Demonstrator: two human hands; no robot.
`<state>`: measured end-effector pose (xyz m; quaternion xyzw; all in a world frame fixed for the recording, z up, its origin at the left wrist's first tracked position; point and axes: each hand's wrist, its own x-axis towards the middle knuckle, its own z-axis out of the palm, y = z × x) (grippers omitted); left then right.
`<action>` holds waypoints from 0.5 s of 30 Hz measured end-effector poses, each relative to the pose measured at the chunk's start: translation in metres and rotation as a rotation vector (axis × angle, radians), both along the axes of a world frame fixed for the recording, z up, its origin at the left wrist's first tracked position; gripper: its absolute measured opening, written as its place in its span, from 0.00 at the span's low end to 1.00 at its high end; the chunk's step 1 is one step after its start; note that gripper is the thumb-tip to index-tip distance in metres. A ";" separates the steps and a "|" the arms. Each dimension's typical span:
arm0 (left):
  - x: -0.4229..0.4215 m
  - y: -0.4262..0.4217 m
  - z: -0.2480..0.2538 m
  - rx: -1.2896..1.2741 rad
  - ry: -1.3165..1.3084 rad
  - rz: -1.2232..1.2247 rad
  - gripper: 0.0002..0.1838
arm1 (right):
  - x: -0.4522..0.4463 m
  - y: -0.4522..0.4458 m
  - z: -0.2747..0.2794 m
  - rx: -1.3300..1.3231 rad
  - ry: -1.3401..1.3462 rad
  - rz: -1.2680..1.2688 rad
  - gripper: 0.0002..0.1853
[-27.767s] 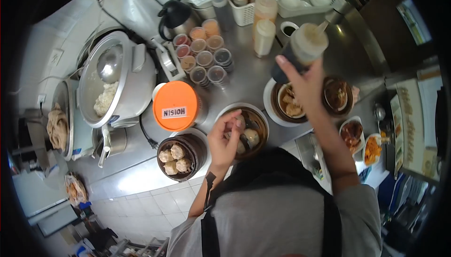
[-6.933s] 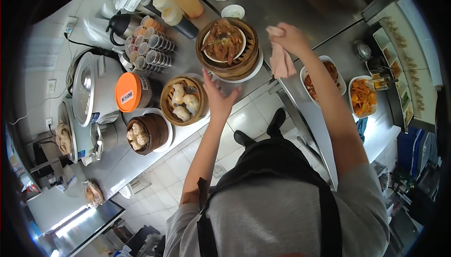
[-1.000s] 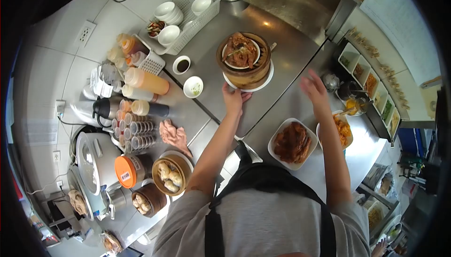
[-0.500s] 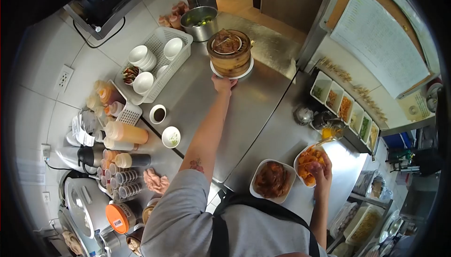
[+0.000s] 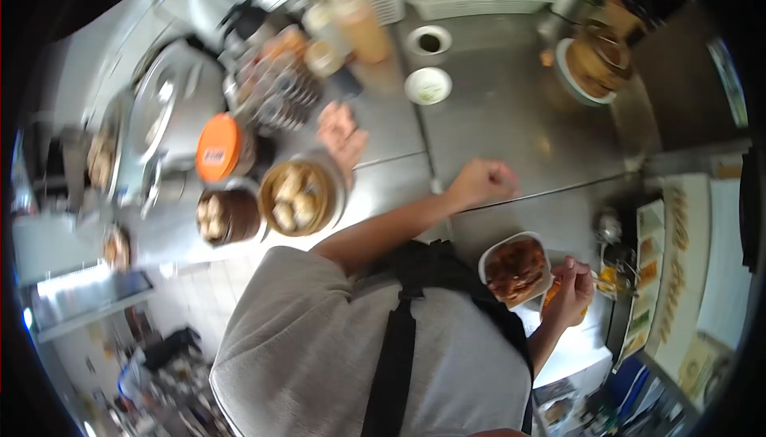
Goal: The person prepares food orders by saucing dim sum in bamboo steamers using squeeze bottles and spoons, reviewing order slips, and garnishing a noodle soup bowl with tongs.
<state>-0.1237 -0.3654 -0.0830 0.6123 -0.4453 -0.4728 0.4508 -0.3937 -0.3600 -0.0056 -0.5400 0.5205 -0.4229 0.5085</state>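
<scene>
My left hand (image 5: pixel 483 183) is over the metal counter (image 5: pixel 542 130), away from the dishes. Motion blurs its fingers and nothing shows in it. My right hand (image 5: pixel 570 293) is above a bowl of orange food (image 5: pixel 550 300), fingers curled together. Whether they pinch anything is too small to make out, and the hand partly hides the bowl. Just left of it stands a white square bowl of dark, glossy marinated meat (image 5: pixel 517 268). At the far end of the counter a bamboo steamer (image 5: pixel 598 66) rests on a white plate (image 5: pixel 565 70).
On the left are a bamboo steamer of dumplings (image 5: pixel 297 199), a smaller one (image 5: pixel 227 215), an orange-lidded tub (image 5: pixel 219 148) and a pink cloth (image 5: pixel 341 130). A bowl of dark sauce (image 5: pixel 429 40) and a bowl with green bits (image 5: pixel 428 86) lie ahead. Topping trays (image 5: pixel 648 245) line the right.
My left hand has let go of the plate under the steamer and drawn back toward my body. My right hand has lifted slightly from the orange food. The view has turned left.
</scene>
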 end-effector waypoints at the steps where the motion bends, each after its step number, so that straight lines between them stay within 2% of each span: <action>1: -0.001 0.042 -0.007 0.046 0.119 0.059 0.08 | 0.013 0.000 0.000 0.057 0.021 0.098 0.12; 2: 0.000 0.082 -0.016 0.078 0.237 0.111 0.07 | 0.028 0.000 0.000 0.103 0.042 0.189 0.14; 4: 0.004 0.152 -0.036 0.210 0.242 0.161 0.08 | 0.070 0.005 -0.004 0.253 0.013 0.330 0.20; 6: 0.012 0.209 -0.033 0.308 0.075 0.179 0.04 | 0.121 0.016 -0.007 0.357 -0.057 0.626 0.19; 8: 0.021 0.267 -0.028 0.008 -0.130 0.229 0.08 | 0.165 0.030 -0.032 0.439 -0.060 0.942 0.17; 10: 0.025 0.312 -0.028 0.132 -0.372 0.523 0.12 | 0.207 0.050 -0.064 0.407 -0.060 1.193 0.17; 11: 0.027 0.329 -0.032 0.132 -0.168 0.810 0.11 | 0.228 0.063 -0.078 0.402 -0.050 1.232 0.16; 13: 0.048 0.348 -0.024 0.142 -0.217 1.229 0.09 | 0.268 0.088 -0.106 0.334 -0.009 1.289 0.15; 14: 0.065 0.361 -0.030 0.067 -0.304 1.291 0.09 | 0.284 0.099 -0.119 0.273 0.021 1.303 0.16; 15: 0.083 0.364 -0.032 0.052 -0.162 1.429 0.11 | 0.298 0.107 -0.125 0.293 0.039 1.288 0.16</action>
